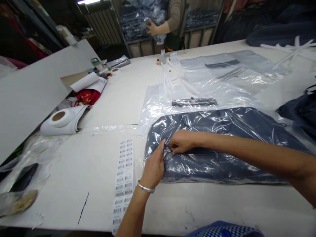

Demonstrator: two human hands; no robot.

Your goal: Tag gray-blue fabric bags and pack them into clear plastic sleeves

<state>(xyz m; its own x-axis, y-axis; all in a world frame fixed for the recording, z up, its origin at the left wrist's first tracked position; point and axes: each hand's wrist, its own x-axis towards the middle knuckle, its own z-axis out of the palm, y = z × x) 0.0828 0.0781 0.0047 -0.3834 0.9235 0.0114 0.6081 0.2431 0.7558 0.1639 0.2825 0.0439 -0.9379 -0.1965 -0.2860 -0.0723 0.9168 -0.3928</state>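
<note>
A folded dark blue garment in a clear plastic bag (222, 144) lies on the white table (197, 207) in front of me. My left hand (153, 166), with a silver bracelet on the wrist, pinches the bag's plastic at its left end. My right hand (182, 141) reaches across from the right, and its closed fingers press the same spot on the plastic. A strip of barcode stickers (124, 174) lies just left of the bag.
Empty clear bags (209, 82) are spread further back. A label roll (60, 120), paper and red cloth (87, 96) sit at the left beside a grey board (29, 95). More dark garments (301, 112) lie at the right. Another person (168, 23) handles bagged clothes at the shelves behind.
</note>
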